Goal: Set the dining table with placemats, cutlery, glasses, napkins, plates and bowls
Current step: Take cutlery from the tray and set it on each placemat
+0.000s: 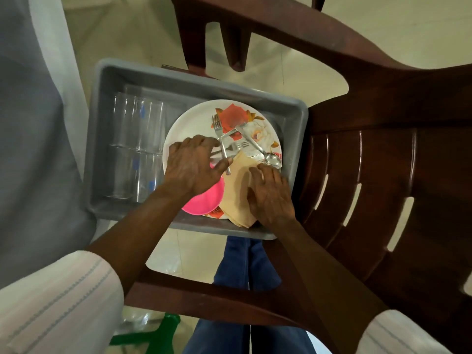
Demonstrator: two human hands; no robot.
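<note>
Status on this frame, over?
Left hand on steel cutlery, grip unclear. Right hand rests on folded beige napkins. All inside grey plastic tub on brown chair. Nothing blocking.

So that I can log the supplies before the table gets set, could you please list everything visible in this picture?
tub: one, grey, centre, against the chair
glasses: at least four, clear, left part of the tub
plate: one visible, white with flower print, right part of the tub
bowl: one, pink, on the plate
napkins: stack, count unclear, tan, on the plate's near-right edge
forks: at least two, silver, on the plate
spoon: one, silver, on the plate beside the napkins
chair: at least one, dark brown, right
cloth: one, grey, left edge
left hand: over the bowl, fingers at the forks
right hand: rests on the napkins
</note>
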